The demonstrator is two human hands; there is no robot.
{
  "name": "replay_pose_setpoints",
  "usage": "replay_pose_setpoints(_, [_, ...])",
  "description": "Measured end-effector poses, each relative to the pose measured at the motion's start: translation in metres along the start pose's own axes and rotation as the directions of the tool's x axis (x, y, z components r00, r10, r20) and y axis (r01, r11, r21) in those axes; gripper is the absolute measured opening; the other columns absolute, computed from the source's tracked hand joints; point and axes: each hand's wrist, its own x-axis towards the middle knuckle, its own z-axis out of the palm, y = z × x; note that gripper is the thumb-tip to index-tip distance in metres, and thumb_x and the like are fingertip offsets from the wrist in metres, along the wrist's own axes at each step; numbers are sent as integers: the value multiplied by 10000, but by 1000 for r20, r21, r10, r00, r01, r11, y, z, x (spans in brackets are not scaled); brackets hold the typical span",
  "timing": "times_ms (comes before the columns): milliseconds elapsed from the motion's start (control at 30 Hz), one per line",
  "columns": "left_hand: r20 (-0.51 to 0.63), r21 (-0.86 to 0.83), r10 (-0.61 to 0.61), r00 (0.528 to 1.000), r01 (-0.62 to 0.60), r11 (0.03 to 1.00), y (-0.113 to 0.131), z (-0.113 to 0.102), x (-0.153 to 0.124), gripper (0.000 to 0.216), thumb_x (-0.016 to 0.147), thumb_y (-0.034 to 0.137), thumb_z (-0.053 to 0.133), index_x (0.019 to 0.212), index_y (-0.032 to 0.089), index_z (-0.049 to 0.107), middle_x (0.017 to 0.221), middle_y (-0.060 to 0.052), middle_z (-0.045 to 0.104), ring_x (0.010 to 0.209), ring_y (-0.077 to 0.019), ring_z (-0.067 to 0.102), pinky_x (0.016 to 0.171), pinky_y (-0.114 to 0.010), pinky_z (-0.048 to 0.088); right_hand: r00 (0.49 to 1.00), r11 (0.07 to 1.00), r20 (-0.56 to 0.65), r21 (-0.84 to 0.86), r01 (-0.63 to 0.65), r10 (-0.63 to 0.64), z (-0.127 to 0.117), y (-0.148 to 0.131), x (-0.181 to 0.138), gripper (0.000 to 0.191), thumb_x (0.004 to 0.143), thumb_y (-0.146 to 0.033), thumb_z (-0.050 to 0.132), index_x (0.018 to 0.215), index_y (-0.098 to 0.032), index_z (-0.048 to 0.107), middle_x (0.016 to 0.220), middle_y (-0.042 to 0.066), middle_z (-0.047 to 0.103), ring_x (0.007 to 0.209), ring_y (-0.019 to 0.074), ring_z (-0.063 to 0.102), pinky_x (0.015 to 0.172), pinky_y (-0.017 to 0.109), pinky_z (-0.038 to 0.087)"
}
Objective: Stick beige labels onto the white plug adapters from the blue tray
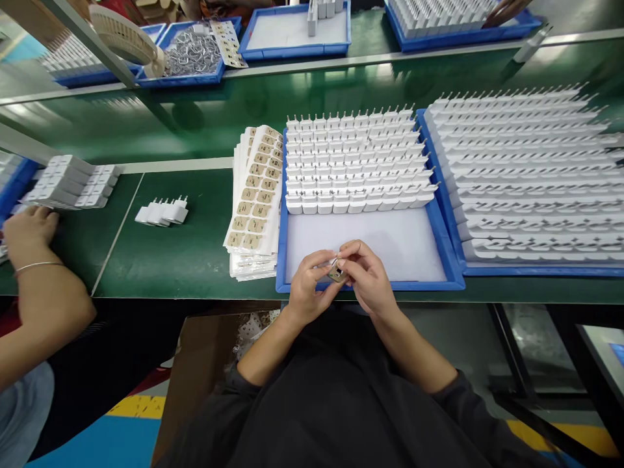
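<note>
Both my hands meet over the near edge of a blue tray (441, 227). My left hand (309, 286) and my right hand (365, 276) pinch a small white plug adapter (336, 271) between their fingertips; a tan label shows on its face. The back half of the tray holds several rows of white plug adapters (355, 162) standing prongs up. Its near half is bare white. Left of the tray lies a fanned stack of label sheets (256, 198) with tan stickers.
A second blue tray (536, 270) full of adapters sits at the right. A few loose adapters (163, 211) lie on the green mat. A co-worker's hand (29, 231) rests by more adapters (73, 182) at the left. More trays line the far side.
</note>
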Motion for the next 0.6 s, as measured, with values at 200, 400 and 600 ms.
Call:
replay_pose_setpoints(200, [-46,-113,-142,989,136,984,-1,0,-4,445,849,203,812,1187,247,527,1200,-97,700,1126,-229,731,918,-410,635,984,991,123,6,-131,130,-10,-2,2,187,775,-259,676,956,-216,695,788,-13,604,613,118,555,504,240,485])
replay_pose_setpoints(400, [-33,-194,-197,980,187,963,-1,-1,-4,446,834,201,828,1180,242,549,1201,-112,697,1123,-233,728,922,-415,629,964,979,264,-191,65,-12,-23,-16,4,236,861,-327,751,1076,-232,721,942,25,603,756,146,587,508,233,517])
replay_pose_setpoints(600, [-23,-129,-188,982,184,974,1,-2,-2,441,798,221,867,1140,219,589,1156,-97,696,1075,-219,727,906,-391,620,839,607,358,-580,544,-410,-23,-23,6,97,982,-272,626,960,-224,707,938,62,644,787,168,604,593,279,538])
